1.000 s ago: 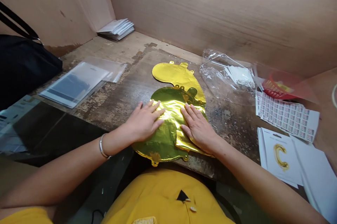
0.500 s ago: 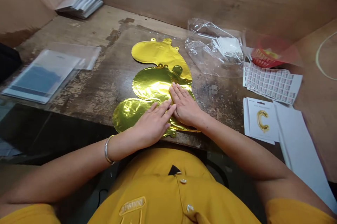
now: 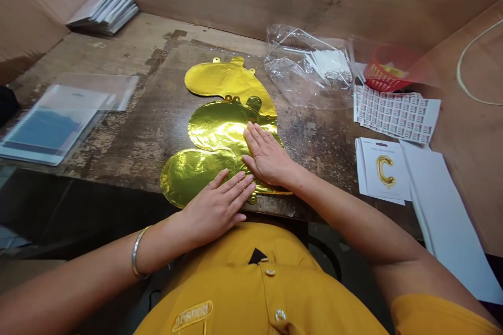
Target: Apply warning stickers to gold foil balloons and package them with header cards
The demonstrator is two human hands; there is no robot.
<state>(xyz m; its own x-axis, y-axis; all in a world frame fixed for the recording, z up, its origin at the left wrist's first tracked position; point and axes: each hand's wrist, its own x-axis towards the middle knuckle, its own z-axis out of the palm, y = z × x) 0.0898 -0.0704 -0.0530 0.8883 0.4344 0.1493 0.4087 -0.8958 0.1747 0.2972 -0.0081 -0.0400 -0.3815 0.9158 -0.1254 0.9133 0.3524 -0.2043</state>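
Flat gold foil balloons (image 3: pixel 218 124) lie at the table's front middle, one over another, with rounded lobes toward the left and small tabs along their edges. My right hand (image 3: pixel 267 155) rests flat on the shiny foil, fingers stretched forward and thumb apart. Lower down, my left hand (image 3: pixel 220 204) lies with its fingers extended over the nearest lobe, close to the table's front edge. A bracelet circles my left wrist. The parts of the foil beneath both palms are hidden.
On the left lie clear plastic sleeves (image 3: pixel 51 120); behind them is a stack of packets (image 3: pixel 104 11). Toward the right are a clear bag (image 3: pixel 294 83) with white sticks (image 3: pixel 332 66), a red basket (image 3: pixel 383 75), sticker sheets (image 3: pixel 396 115), balloon cards (image 3: pixel 387 170) and white paper (image 3: pixel 448 204).
My left hand has drawn back toward me and left, away from my right hand. My right thumb now shows spread on the foil. The whole view has shifted slightly.
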